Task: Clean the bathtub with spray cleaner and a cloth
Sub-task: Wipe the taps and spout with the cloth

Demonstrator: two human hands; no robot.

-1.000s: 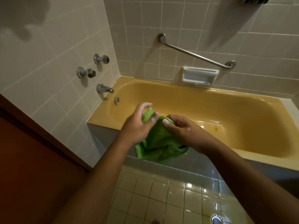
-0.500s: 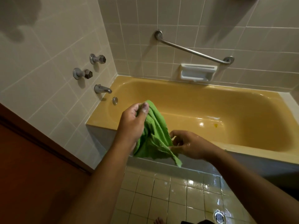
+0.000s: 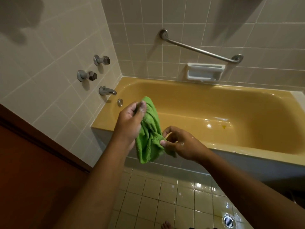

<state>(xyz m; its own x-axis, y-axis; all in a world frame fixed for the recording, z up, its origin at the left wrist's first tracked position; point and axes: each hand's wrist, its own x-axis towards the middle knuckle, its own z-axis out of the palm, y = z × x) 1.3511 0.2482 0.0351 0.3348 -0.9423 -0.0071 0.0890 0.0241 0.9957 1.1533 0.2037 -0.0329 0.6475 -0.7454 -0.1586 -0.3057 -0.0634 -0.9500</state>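
Two taps point(image 3: 101, 60), spout point(image 3: 107, 91) left of bathtub point(image 3: 105, 119); cloth point(image 3: 150, 134) in front.

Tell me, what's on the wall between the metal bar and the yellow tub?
A white soap dish, fixed under the metal bar and above the yellow tub, in the head view.

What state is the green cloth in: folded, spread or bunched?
Bunched. The green terry cloth hangs creased, held in the grip of the left hand at its top, the right hand pinching its lower edge.
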